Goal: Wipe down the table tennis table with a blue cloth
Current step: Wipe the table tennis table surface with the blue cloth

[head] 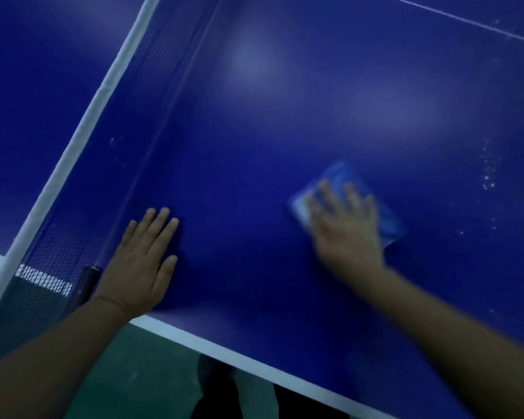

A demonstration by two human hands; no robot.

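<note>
Beside the net (82, 140), left hand (139, 261) braces flat-fingered on the table tennis table (254, 131); right hand (345, 225), flat on the blue cloth (342, 176), should overlap strokes toward the white specks (487, 173).

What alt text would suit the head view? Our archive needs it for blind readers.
A person's right hand presses a blue cloth flat on a blue table tennis table, blurred. The left hand rests flat on the table beside the net. White specks dot the surface to the right.
</note>
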